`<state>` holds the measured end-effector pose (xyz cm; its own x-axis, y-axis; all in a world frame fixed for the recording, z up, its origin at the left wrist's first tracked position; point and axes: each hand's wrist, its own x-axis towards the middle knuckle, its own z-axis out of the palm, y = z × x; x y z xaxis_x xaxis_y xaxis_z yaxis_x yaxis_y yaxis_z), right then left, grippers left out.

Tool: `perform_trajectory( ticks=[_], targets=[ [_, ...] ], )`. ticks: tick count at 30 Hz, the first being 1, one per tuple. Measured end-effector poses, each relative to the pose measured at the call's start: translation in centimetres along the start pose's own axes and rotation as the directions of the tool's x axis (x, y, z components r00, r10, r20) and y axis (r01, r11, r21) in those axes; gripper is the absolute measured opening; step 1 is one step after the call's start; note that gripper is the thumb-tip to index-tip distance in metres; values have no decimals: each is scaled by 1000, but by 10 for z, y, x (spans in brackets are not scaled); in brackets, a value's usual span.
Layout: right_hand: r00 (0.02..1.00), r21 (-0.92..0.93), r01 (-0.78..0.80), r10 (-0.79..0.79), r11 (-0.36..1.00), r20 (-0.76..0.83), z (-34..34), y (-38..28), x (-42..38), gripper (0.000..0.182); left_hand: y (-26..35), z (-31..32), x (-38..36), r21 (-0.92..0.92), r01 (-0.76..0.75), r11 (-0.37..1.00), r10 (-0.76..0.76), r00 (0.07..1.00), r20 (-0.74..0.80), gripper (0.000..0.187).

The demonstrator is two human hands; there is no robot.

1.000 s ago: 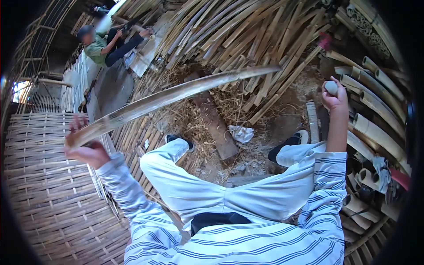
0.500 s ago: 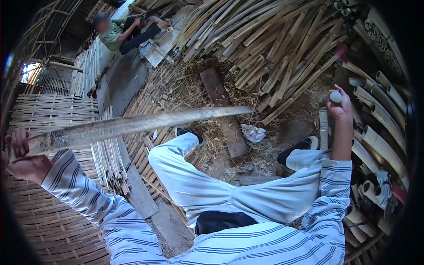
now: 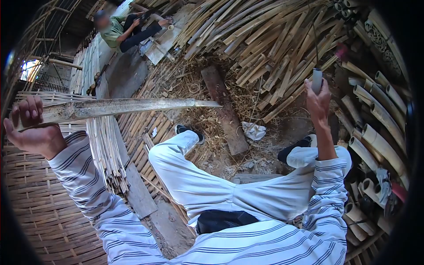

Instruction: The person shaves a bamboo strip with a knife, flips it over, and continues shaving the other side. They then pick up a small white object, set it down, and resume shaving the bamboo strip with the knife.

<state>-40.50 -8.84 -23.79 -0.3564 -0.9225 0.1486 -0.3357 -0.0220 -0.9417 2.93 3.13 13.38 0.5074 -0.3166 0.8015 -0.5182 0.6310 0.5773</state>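
Observation:
My left hand, at the left edge of the head view, grips one end of a long split bamboo piece. The piece lies across the air towards the middle, its surface pale with dark stains, its far tip thinner. On the right, my right hand is raised and closed round the pale round handle of a knife. Its thin dark blade points away, seen nearly edge-on against the bamboo pile. Knife and bamboo are well apart.
A dark wooden board lies on the shaving-covered floor between my feet. Split bamboo is heaped ahead, and bamboo tubes are stacked at right. Woven bamboo matting is at left. Another person sits at the far left.
My left hand has risen, drawing the bamboo's far tip back to the left. My right hand has moved left and turned the knife, so its blade now shows pointing away.

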Motion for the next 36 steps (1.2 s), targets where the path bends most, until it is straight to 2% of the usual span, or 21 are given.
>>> perform_trajectory(
  ticks=[2, 3, 6, 8, 10, 11, 13, 14, 15, 17, 18, 19, 21, 22, 24, 25, 29, 32, 33, 35, 36],
  targets=[
    [962, -124, 190, -210, 974, -175, 3, -9, 0, 23, 0, 3, 3, -20, -23, 1000, 24, 999, 37, 32],
    [981, 46, 75, -65, 996, -183, 0, -14, -1, 26, 0, 3, 5, -29, -35, 999, 37, 998, 49, 32],
    [905, 521, 373, -177, 768, -388, -11, 1, 24, 25, -3, 3, 9, 74, -6, 997, 2, 998, 57, 31],
    [796, 510, 545, -220, 666, -564, -31, -13, 41, 46, -12, -17, 21, 20, 73, 997, -76, 954, 291, 26],
    [684, 516, 632, -104, 578, -722, -49, -15, 54, 57, -17, -31, 42, -58, 182, 982, -135, 877, 462, 25],
    [687, 545, 599, -25, 587, -727, -59, -17, 55, 59, -20, -45, 55, -133, 280, 951, -129, 748, 652, 24],
    [720, 598, 534, 49, 597, -692, -78, -12, 57, 56, -13, -20, 33, 7, 156, 988, -150, 935, 322, 27],
    [748, 560, 461, 38, 689, -662, -78, -15, 54, 54, -12, -9, 27, 88, 114, 990, -126, 982, 141, 30],
    [776, 510, 381, 34, 772, -630, -78, -20, 50, 53, -14, -30, 55, 31, 212, 977, -205, 889, 408, 41],
    [822, 436, 196, 95, 878, -562, -68, -36, 41, 46, -17, -43, 65, -31, 279, 960, -235, 859, 456, 44],
    [857, 508, 177, 122, 843, -501, -65, -35, 38, 47, -13, -39, 62, -53, 322, 945, -259, 838, 481, 45],
    [888, 574, 149, 147, 805, -436, -60, -30, 36, 48, -17, -51, 80, -94, 403, 911, -269, 749, 605, 51],
    [935, 673, 138, 130, 727, -331, -46, -22, 30, 54, 8, 20, 19, 12, 255, 967, -255, 964, 78, 42],
    [935, 641, 175, 78, 747, -347, -37, -17, 25, 56, 16, 43, -3, 100, 208, 973, -185, 962, -200, 39],
    [926, 573, 260, -33, 777, -375, -19, -5, 21, 60, 11, 13, 19, -43, 235, 971, -226, 963, 145, 24],
    [934, 516, 273, -95, 812, -344, -14, 1, 17, 59, 7, -4, 32, -114, 261, 959, -214, 924, 316, 32],
    [880, 323, 441, -331, 837, -341, 4, 7, 5, 49, 10, -36, 63, -113, 227, 967, -169, 911, 377, 34],
    [853, 118, 472, -419, 874, -311, 7, 15, 3, 46, -18, -107, 140, -89, 476, 875, -318, 703, 637, 28],
    [805, -1, 518, -488, 855, -338, 10, 11, 4, 45, -31, -102, 148, -103, 591, 800, -300, 542, 785, 29],
    [691, -245, 580, -629, 777, -356, 15, 3, 10, 43, -59, -95, 144, -205, 624, 754, -209, 524, 826, 29],
    [840, -258, 452, -505, 854, -199, 11, 0, 10, 41, -67, -89, 136, -244, 647, 722, -168, 506, 846, 29]
  ],
)
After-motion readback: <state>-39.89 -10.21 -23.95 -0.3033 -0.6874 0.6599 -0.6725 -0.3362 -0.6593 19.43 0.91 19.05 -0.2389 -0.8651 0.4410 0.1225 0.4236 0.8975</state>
